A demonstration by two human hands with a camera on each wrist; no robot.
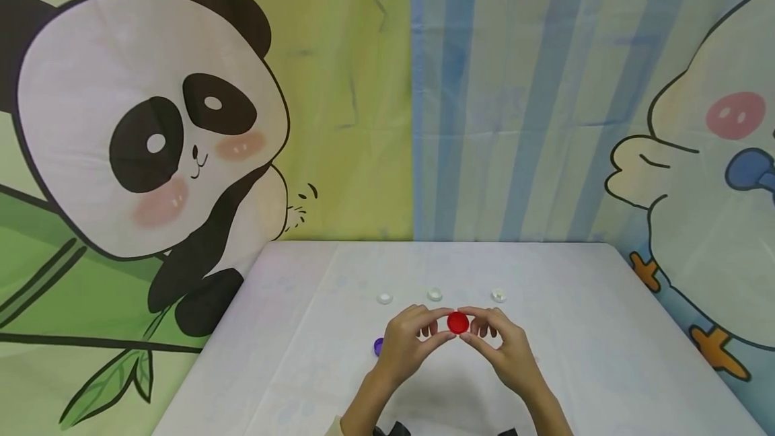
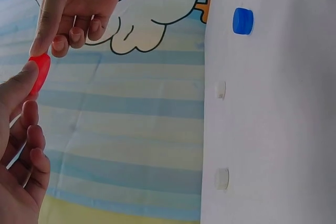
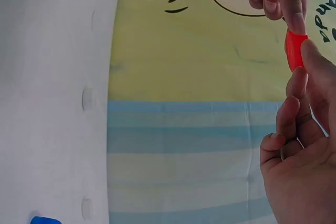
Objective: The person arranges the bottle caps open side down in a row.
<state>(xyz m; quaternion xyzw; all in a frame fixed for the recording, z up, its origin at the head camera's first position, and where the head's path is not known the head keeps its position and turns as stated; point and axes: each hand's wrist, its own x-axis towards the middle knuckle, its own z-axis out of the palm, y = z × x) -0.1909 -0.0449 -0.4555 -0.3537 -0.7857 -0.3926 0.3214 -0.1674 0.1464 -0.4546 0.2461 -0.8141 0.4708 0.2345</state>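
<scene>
Both hands hold a red bottle cap (image 1: pixel 458 322) up above the table, its round face toward the head camera. My left hand (image 1: pixel 404 342) pinches the cap's left side between thumb and forefinger. From the other side, the thumb and forefinger of my right hand (image 1: pixel 505 350) grip it too. In the left wrist view the red cap (image 2: pixel 41 74) appears edge-on between the fingertips. The right wrist view likewise has the red cap (image 3: pixel 295 51) on edge, with the remaining fingers of both hands loosely curled.
On the white table (image 1: pixel 321 355), a purple cap (image 1: pixel 378 346) lies beside the left wrist. Three small white caps, such as the middle one (image 1: pixel 434 294), form a row farther back. A blue cap (image 2: pixel 242 21) shows in the left wrist view. A printed curtain (image 1: pixel 351 120) hangs behind.
</scene>
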